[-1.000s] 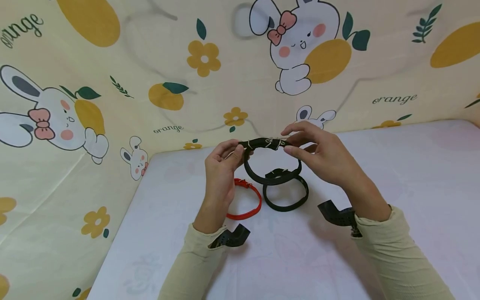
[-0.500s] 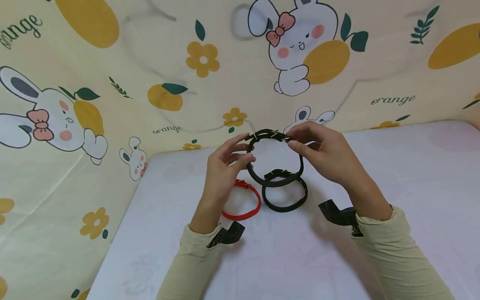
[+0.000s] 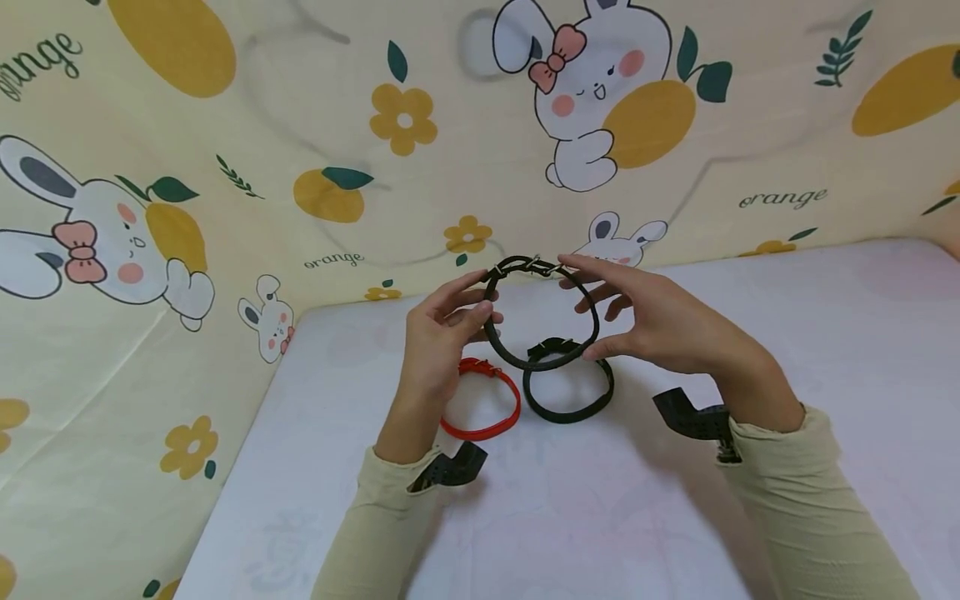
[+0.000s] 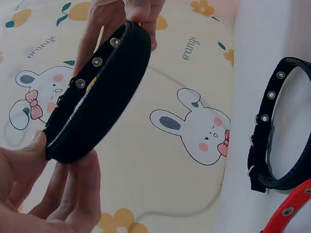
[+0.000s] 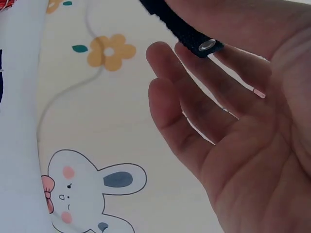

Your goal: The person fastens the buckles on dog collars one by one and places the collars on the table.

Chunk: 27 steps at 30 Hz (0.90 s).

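Note:
A black buckle collar (image 3: pixel 528 365) with metal eyelets is held up as a closed loop above the table. My left hand (image 3: pixel 441 342) pinches its left side between thumb and fingers; in the left wrist view the collar (image 4: pixel 109 102) appears edge-on. At the loop's right side, my right hand (image 3: pixel 667 321) has its fingers spread, the thumb touching the lower right of the band. In the right wrist view a strap end with an eyelet (image 5: pixel 207 45) shows beside relaxed fingers. A second black collar (image 3: pixel 567 416) and a red collar (image 3: pixel 483 434) lie below.
The white table (image 3: pixel 540 525) ends at a patterned cloth (image 3: pixel 420 192) with rabbits and oranges, which hangs behind and on the left. Each wrist carries a black camera mount (image 3: pixel 693 419). The red collar lies left of the black one on the table.
The held collar has turned from a flatter tilt to face the head camera more. My right hand has let go of the buckle area and spread its fingers, the thumb moving down the right side.

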### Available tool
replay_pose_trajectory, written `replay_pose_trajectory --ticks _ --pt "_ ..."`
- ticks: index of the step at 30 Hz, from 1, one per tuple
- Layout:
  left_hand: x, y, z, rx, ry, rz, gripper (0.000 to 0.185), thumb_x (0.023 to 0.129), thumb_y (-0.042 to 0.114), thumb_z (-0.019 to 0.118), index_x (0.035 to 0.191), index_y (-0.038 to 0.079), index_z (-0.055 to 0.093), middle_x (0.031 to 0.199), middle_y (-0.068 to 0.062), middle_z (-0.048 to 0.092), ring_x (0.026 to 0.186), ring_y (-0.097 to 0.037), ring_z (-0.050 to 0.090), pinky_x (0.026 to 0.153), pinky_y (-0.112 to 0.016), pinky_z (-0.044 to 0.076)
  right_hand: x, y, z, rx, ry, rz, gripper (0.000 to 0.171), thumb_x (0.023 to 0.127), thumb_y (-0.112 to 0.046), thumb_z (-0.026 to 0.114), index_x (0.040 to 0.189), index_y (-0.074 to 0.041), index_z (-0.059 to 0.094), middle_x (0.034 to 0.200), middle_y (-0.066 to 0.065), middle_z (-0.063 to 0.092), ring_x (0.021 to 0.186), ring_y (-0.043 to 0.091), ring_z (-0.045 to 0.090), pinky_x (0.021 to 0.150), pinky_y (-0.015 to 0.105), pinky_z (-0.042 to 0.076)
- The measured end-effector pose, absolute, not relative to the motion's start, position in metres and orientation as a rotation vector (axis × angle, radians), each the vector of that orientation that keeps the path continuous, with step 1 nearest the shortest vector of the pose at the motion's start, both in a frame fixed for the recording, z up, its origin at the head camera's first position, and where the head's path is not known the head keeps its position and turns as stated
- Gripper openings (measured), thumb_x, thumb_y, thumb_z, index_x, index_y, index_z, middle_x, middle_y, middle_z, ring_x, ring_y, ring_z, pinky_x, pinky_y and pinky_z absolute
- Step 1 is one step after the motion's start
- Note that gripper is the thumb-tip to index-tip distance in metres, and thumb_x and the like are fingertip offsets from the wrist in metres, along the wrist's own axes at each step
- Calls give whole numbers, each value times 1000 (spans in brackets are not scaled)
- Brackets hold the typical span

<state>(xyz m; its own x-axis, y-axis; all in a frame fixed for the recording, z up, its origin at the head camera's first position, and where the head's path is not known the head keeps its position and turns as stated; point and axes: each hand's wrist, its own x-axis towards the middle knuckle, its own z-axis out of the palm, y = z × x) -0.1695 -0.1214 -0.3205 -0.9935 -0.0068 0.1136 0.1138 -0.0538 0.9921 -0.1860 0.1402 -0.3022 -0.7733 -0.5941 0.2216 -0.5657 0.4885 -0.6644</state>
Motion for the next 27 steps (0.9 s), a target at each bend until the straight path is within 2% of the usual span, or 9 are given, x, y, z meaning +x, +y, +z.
replay_pose_trajectory --ticks 5,10,14,17,21,24,27 --pt "-171 -130 -319 -251 -2257 -2196 44 93 5 67 134 21 64 121 -16 67 92 -19 72 89 -36 59 -186 142 -302 -971 2722 -1205 97 72 -23 90 153 -26 38 135 2 62 110 17 65 89 33 53" --pt "-172 -152 -316 -586 -2543 -1978 76 81 -6 77 147 22 51 136 -7 58 115 -25 64 93 -36 58 -192 141 -309 -938 2698 -1227 94 71 -28 90 151 -25 42 130 1 65 110 17 64 88 31 53" --pt "-174 -157 -319 -787 -2636 -1721 90 74 -6 83 151 19 44 140 -7 54 119 -27 61 98 -39 55 -197 141 -316 -934 2684 -1204 92 71 -33 90 150 -25 43 129 2 66 112 19 64 89 36 53" --pt "-178 -156 -323 -778 -2663 -1624 90 74 -3 85 150 20 44 138 -8 55 117 -27 62 99 -37 54 -200 141 -322 -910 2666 -1211 90 71 -34 90 149 -27 44 128 1 66 112 19 63 88 38 51" --pt "-186 -156 -331 -713 -2712 -1564 87 74 0 85 149 20 46 136 -8 57 118 -27 62 98 -38 55 -210 140 -331 -875 2640 -1208 89 71 -33 90 148 -30 45 126 2 65 102 18 62 83 37 48" --pt "-193 -158 -336 -674 -2765 -1529 87 74 1 86 150 19 46 136 -9 59 120 -28 61 98 -39 55 -218 137 -339 -861 2622 -1185 88 70 -33 91 147 -26 47 130 4 62 98 20 60 80 37 47" --pt "-199 -161 -343 -618 -2822 -1495 89 74 3 86 151 20 43 135 -10 60 121 -27 61 97 -40 56 -226 132 -345 -865 2603 -1146 86 71 -33 91 145 -19 49 138 6 57 100 21 60 77 35 48"
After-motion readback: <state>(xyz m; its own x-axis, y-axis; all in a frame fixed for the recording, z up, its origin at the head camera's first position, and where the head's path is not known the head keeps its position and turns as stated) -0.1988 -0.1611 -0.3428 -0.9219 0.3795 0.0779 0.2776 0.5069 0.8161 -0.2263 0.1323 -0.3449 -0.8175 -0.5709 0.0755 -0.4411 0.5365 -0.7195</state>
